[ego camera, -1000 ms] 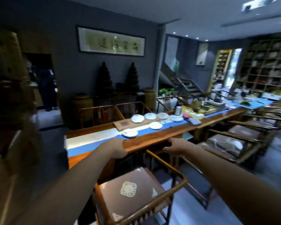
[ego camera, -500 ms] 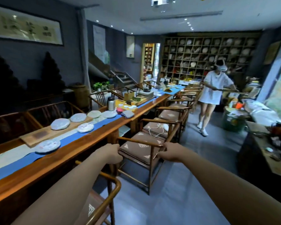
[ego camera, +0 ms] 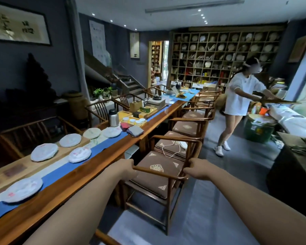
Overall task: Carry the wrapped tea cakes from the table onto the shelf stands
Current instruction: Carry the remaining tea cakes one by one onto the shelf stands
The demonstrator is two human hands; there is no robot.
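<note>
The long wooden table (ego camera: 99, 161) on our left carries six wrapped tea cakes (ego camera: 44, 152) lying flat along its blue runner (ego camera: 74, 165), well apart from the shelf wall (ego camera: 223, 57) at the far end of the room. Our left hand (ego camera: 125, 167) and right hand (ego camera: 195, 168) each appear to curl around the top rail of the nearest chair (ego camera: 159, 175), so neither holds a cake. We judge each cake a stiff, moderately heavy disc in thin, tear-prone paper, best taken flat with fingers under opposite edges.

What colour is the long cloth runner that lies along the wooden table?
The long cloth runner is blue; the head view, the only one, shows it.
</note>
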